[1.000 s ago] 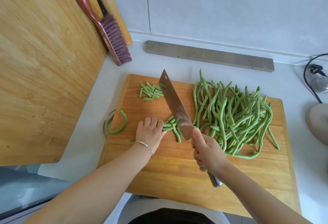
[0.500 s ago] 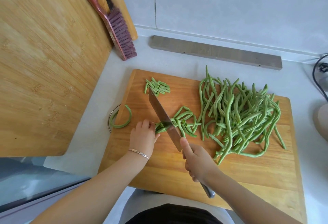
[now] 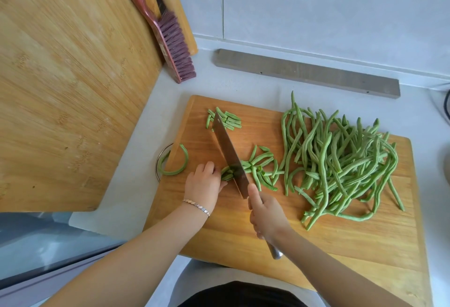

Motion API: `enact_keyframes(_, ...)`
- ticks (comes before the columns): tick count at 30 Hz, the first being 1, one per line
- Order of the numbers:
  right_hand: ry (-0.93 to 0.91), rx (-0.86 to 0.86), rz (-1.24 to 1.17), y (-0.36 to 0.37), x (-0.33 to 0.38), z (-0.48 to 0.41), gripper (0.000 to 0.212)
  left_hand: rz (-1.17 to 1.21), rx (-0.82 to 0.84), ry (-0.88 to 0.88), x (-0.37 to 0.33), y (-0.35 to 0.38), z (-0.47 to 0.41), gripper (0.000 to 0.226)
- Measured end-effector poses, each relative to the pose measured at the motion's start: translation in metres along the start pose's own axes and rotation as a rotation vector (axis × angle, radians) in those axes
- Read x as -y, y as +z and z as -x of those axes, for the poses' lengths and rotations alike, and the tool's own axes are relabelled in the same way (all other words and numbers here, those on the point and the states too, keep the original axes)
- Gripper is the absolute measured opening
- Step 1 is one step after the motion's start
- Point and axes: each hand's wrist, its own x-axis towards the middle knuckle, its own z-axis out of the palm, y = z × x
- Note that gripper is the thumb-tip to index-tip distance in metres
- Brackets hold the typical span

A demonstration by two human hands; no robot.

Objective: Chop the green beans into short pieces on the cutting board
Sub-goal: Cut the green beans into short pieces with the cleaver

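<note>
A small bundle of beans [image 3: 227,173] is pinned to the cutting board [image 3: 243,233] by the left hand [image 3: 203,182], its curled fingers forming a narrow grip on the bundle's 9 o'clock end. A knife [image 3: 230,158] is held by the handle in the closed grip of the right hand [image 3: 266,214]. The bundle is laid along a 9-to-3 o'clock axis and crossed by the blade from 5 to 11 o'clock, just beside the left fingers, so the left hand is nearer. The next cut is judged to fall toward 9 o'clock. Counted: one knife, one bundle, one pile of short pieces [image 3: 230,121] at 11 o'clock, one heap of whole beans [image 3: 341,165] at 3 o'clock, too many to number, and one curled bean [image 3: 177,170] overhanging the counter [image 3: 136,160].
</note>
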Motion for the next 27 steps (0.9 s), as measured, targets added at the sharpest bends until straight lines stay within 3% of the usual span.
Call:
enact_keyframes(3, 0.038, 0.027, -0.119, -0.014, 0.004, 0.006, 0.049, 0.041, -0.055, 0.016, 0.006, -0.002, 0.001, 0.054)
enact_keyframes(7, 0.032, 0.097, -0.129, -0.025, 0.011, 0.022, 0.049, 0.172, -0.050, -0.115, 0.023, 0.000, 0.020, 0.079)
enact_keyframes(12, 0.002, 0.165, 0.032, -0.011, 0.012, 0.033, 0.049, 0.332, -0.096, -0.258, 0.033, 0.002, 0.036, 0.069)
enact_keyframes(19, 0.029, 0.141, 0.100, 0.003, 0.010, 0.031, 0.049, 0.501, -0.094, -0.308, 0.026, 0.008, 0.025, 0.029)
enact_keyframes(27, 0.048, 0.103, 0.054, 0.013, 0.013, 0.026, 0.050, 0.512, -0.082, -0.326, 0.026, 0.010, 0.022, 0.025)
